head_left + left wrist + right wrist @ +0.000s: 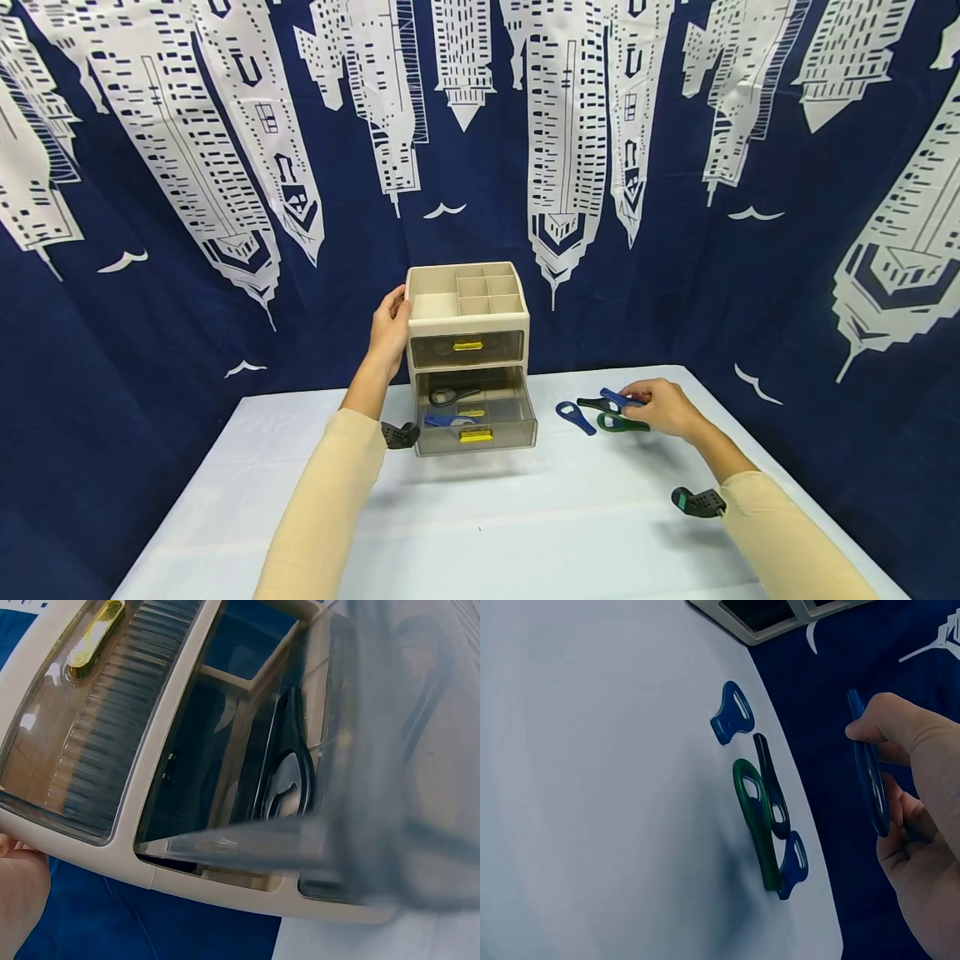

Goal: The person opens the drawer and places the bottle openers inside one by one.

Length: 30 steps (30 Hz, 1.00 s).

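My right hand (pixel 666 407) pinches a blue bottle opener (pixel 870 776) between thumb and fingers, above the table. Below it lie a green bottle opener (pixel 759 832), a dark one (pixel 771 787) beside it, and a blue one (pixel 798 862) partly behind the green. Another blue bottle opener (pixel 576 418) lies nearer the beige drawer organizer (pixel 465 327). Against the organizer's upper left side rests my left hand (pixel 388 332); some of its fingers are hidden. The lower drawer (pixel 438 442) is pulled out, with a black bottle opener (pixel 452 395) and a blue one (pixel 448 421) inside.
The closed upper drawer (pixel 435 354) has a yellow handle. Open compartments (pixel 487 296) form the organizer's top. A white-covered table (pixel 480 533) extends in front, and a dark blue curtain (pixel 360 242) with white building prints hangs behind.
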Tool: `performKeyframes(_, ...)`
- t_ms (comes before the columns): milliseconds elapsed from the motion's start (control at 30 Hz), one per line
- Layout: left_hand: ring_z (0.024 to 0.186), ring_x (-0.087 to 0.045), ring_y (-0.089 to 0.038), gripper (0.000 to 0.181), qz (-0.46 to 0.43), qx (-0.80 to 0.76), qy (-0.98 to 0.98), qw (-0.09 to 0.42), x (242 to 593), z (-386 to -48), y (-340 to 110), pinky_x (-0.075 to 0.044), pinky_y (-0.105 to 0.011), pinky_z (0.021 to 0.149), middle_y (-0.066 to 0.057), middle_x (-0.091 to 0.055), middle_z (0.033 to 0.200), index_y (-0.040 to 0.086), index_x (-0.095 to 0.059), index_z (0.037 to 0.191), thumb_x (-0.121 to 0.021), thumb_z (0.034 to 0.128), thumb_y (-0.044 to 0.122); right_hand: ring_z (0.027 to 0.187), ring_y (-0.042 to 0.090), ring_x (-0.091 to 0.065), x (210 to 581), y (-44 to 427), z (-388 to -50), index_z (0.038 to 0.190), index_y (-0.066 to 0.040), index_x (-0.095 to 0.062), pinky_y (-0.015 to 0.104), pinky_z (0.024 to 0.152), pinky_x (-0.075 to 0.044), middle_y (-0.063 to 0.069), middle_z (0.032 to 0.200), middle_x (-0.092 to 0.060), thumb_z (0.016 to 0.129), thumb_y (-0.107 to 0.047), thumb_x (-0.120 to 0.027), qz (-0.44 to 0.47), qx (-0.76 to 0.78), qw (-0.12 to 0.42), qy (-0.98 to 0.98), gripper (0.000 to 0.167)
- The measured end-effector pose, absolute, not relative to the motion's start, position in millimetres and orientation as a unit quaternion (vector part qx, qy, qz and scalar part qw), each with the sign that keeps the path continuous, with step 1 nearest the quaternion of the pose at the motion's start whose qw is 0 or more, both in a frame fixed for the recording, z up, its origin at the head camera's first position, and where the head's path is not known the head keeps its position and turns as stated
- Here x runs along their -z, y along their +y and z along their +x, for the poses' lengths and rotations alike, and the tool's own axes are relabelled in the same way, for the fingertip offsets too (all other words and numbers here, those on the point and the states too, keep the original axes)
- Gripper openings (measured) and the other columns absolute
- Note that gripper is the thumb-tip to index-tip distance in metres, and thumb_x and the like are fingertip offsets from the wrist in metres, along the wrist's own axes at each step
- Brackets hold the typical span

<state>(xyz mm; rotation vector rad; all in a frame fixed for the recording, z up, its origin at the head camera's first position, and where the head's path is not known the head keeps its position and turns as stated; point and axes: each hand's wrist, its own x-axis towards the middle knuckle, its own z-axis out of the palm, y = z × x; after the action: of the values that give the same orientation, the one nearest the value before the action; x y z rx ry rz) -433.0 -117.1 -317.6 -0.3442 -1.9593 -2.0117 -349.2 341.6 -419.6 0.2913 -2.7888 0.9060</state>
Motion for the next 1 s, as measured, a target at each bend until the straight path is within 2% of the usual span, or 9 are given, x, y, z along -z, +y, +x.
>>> performKeyframes(333,0.140,-0.042,-0.027,0.046,-0.116,0.698,-0.689,0.155,316,-431,-117,-0.036,-0.041,0.114,-0.016,-0.042,0.157,0.005,-0.039,0.158,-0.044,0.1128,0.016,0.084,0.023,-0.057,414,328,-350,0.112,-0.002,-0.078,0.037,0.073,-0.048,0.003,0.093,-0.070,0.083,-0.010,-0.077,0.122,-0.309,0.106,-0.937,0.030)
performKeyframes(500,0.140,-0.043,-0.027,0.046,-0.120,0.702,-0.684,0.157,317,-430,-117,-0.036,-0.042,0.114,-0.018,-0.042,0.157,0.004,-0.039,0.157,-0.044,0.1126,0.015,0.083,0.023,-0.053,412,320,-350,0.114,-0.001,-0.077,0.037,0.071,-0.044,0.001,0.083,-0.062,0.082,-0.008,-0.077,0.141,-0.307,0.101,-0.936,0.033)
performKeyframes(733,0.140,-0.042,-0.027,0.046,-0.121,0.702,-0.684,0.157,316,-432,-117,-0.036,-0.042,0.114,-0.017,-0.042,0.157,0.004,-0.039,0.157,-0.044,0.1125,0.015,0.083,0.022,-0.054,410,313,-351,0.114,-0.001,-0.077,0.038,0.073,-0.046,0.000,0.088,-0.066,0.081,-0.007,-0.077,0.170,-0.299,0.102,-0.933,0.034)
performKeyframes(1000,0.141,-0.042,-0.026,0.046,-0.120,0.703,-0.683,0.157,316,-431,-117,-0.036,-0.041,0.114,-0.017,-0.043,0.157,0.004,-0.040,0.157,-0.045,0.1124,0.015,0.078,0.020,-0.052,405,302,-350,0.113,-0.001,-0.077,0.036,0.068,-0.042,-0.003,0.076,-0.059,0.082,-0.006,-0.076,0.184,-0.300,0.090,-0.931,0.031)
